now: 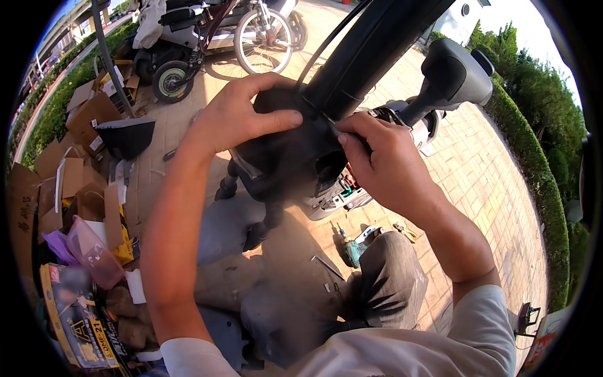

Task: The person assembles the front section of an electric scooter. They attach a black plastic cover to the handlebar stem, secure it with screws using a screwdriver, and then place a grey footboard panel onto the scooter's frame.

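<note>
**A close pinch beside an open cavity**

The black plastic housing (276, 147) sits at the lower end of a thick black tube (370, 53), above the brick paving (496, 188). The left hand (232, 116) spans its far left corner, thumb and forefinger apart, the thumb laid over the top; whether the hidden fingers clamp it, I cannot tell. The right hand (392, 157) has thumb and forefinger drawn together at the right edge, beside the tube; what lies between them is hidden.

The likeliest slip, I judge, is at that pinch: any small part there could drop into the dark opening (330, 168) just below, or onto the paving. Uneven pressure from the two hands could skew the housing or strain its edge. The thin black cable (321, 47) near the left fingertips might get snagged. Below, a shifting knee (392, 267) could knock the teal power drill (352, 252) just beside it.
</note>
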Demonstrator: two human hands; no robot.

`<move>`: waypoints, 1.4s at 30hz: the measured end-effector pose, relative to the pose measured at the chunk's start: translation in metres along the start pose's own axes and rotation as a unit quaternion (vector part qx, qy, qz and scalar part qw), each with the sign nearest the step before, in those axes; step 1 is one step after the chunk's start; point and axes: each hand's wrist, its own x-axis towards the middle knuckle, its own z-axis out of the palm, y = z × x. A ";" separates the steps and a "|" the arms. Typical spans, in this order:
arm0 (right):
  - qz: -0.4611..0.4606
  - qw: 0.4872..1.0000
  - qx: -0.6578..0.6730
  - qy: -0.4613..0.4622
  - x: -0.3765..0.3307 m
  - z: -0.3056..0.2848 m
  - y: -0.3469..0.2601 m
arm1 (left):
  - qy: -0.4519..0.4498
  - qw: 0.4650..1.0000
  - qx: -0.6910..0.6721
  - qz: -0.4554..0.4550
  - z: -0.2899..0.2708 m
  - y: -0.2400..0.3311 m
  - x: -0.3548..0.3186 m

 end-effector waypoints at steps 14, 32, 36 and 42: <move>-0.039 0.986 -0.051 -0.155 0.045 -0.045 -0.011 | 0.026 0.999 0.022 0.023 0.002 -0.009 0.002; 0.036 0.999 -0.007 -0.022 0.009 -0.004 -0.016 | 0.052 0.998 0.012 0.032 0.007 -0.009 0.001; 0.028 0.996 -0.020 -0.080 0.016 -0.015 -0.011 | 0.080 0.995 0.006 0.060 0.012 -0.008 0.002; 0.021 0.990 -0.005 -0.141 0.022 -0.026 -0.003 | 0.084 0.994 0.021 0.073 0.013 -0.009 0.000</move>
